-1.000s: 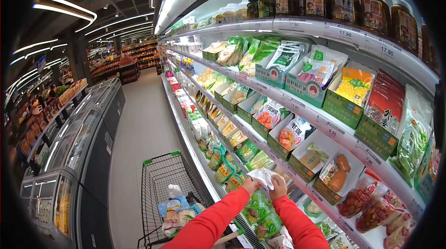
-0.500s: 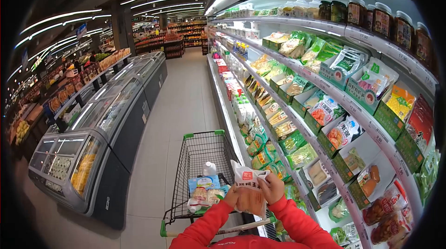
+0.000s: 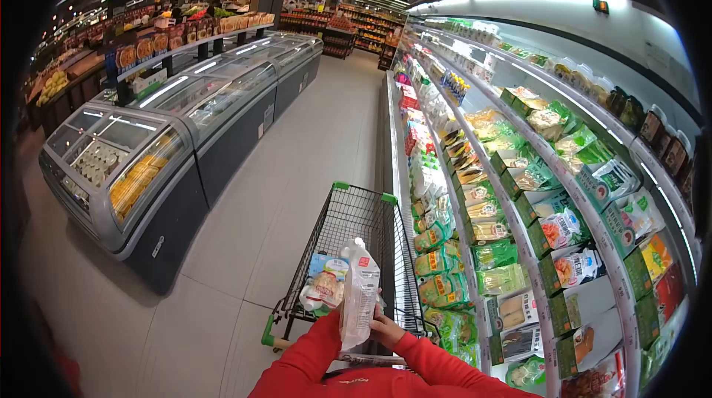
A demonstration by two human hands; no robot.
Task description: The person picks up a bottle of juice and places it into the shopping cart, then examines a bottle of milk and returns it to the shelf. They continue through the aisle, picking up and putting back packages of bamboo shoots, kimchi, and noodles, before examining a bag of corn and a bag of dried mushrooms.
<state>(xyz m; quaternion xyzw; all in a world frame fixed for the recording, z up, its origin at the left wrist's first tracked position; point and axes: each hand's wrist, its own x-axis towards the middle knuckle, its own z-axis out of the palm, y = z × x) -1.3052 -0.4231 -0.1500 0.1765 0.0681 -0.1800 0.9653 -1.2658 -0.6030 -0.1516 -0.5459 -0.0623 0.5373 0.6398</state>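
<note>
A white plastic food packet (image 3: 362, 298) with a red label and printed text stands upright over the near end of the shopping cart (image 3: 348, 224), seen at an angle. My right hand (image 3: 386, 330) grips its lower right side. My left hand (image 3: 342, 318) is at its lower left edge, mostly hidden behind the packet and beside the red sleeve. In the cart, just left of the packet, lie a blue-and-white package (image 3: 326, 264) and a clear-wrapped food pack (image 3: 324, 288). A white bottle (image 3: 348, 248) is partly covered by the packet.
Chilled shelves (image 3: 519, 235) with bagged foods run along the right, close to the cart. Glass-topped freezers (image 3: 222, 101) line the left side. A tiled aisle floor (image 3: 297, 146) lies between them, with stocked shelves (image 3: 371, 27) at the far end.
The packet has turned from showing its printed face to a narrower, side-on view and shifted left. My right hand has moved lower on it. The view has swung, moving the shelves right.
</note>
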